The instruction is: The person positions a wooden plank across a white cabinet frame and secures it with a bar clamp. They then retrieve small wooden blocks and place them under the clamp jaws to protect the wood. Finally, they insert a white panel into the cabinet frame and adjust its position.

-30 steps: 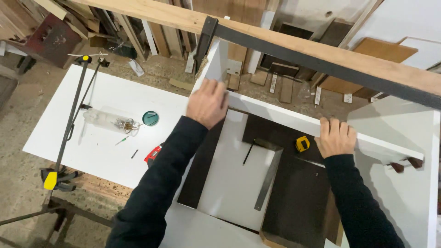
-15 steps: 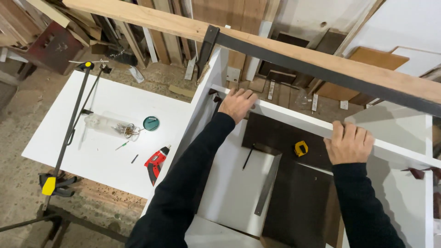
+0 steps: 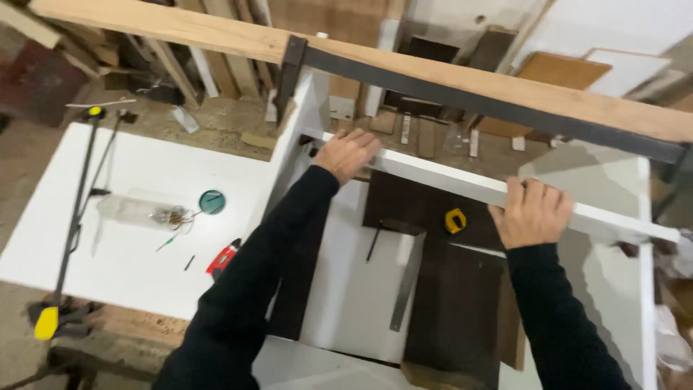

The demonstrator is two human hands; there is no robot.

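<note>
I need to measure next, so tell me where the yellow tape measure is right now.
In the head view the yellow tape measure lies on the dark board inside the white cabinet frame, below the white rail and just left of the right hand.

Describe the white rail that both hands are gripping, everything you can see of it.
The white rail is a long, narrow, flat-faced strip, apparently coated board, smooth and unmarked. It runs from the upright white side panel at its left end down and rightward to the other white side panel, tilted in the picture. The left hand grips it near the left end, the right hand farther along, fingers curled over its top edge. It lies below the long dark bar clamp, above dark boards.
</note>
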